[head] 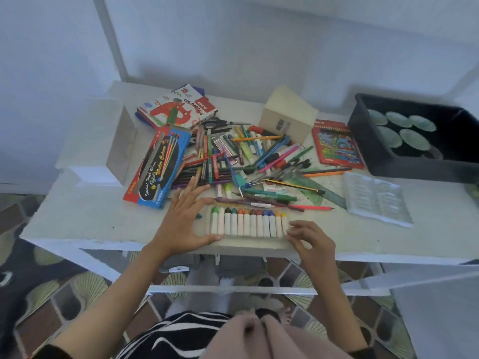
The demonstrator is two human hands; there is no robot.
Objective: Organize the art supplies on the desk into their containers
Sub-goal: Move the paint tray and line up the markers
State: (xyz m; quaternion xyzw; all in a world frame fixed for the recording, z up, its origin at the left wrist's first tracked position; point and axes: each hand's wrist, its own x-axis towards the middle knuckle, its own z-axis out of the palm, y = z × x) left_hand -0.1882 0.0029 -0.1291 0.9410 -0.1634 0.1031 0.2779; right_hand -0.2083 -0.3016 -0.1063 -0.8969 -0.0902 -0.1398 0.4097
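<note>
A neat row of oil pastels [248, 224] in white wrappers lies side by side near the front edge of the white desk [98, 218]. My left hand [184, 218] is spread open against the row's left end, thumb touching the lower corner. My right hand [309, 237] rests with curled fingers at the row's right end, fingertips touching the last pastel. Behind the row sprawls a loose pile of pens, pencils and markers [241, 156]. An oil pastels box [178, 107], a blue-and-red watercolour pencil box [158, 167] and a red pencil case [335, 145] lie around the pile.
A black tray [363, 141] holding round green lids stands at the right. A clear plastic insert tray [375, 198] lies right of the pile. A beige box [287, 115] stands behind the pile, an open white box [103, 141] at the left. Scissors [223, 123] and a green ruler [324, 193] lie among the supplies.
</note>
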